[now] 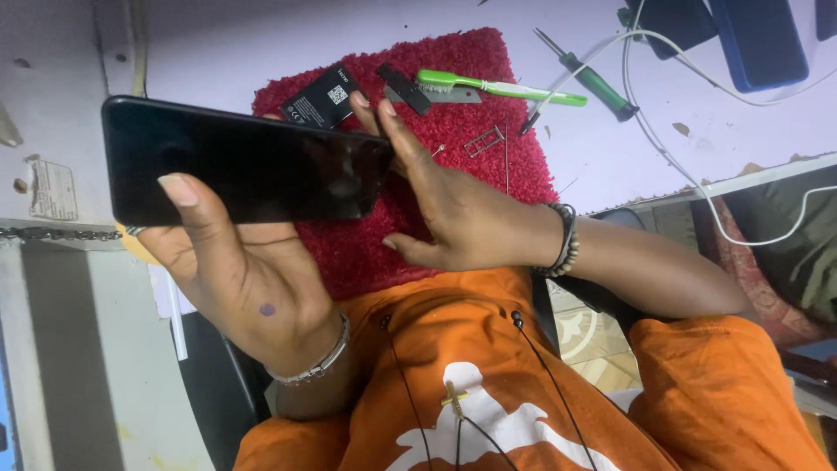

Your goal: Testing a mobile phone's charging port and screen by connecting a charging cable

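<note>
The left hand (235, 270) grips a black phone (244, 166) above the red mat (488, 113); the right hand (453, 201), fingers open, touches its end. The battery (321, 98) and tray (485, 141) lie on the mat, not refitted.

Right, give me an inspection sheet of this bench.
Surface: pale table with a red mat.
Job's things: black phone, screen dark.
Clutter: battery, green toothbrush, screwdriver, SIM tray, dark blue case.
Hands: left hand grips the phone; right hand touches its end.
Cables: white cable; black earphone wires over the orange shirt.
Surroundings: nothing seen.
</note>
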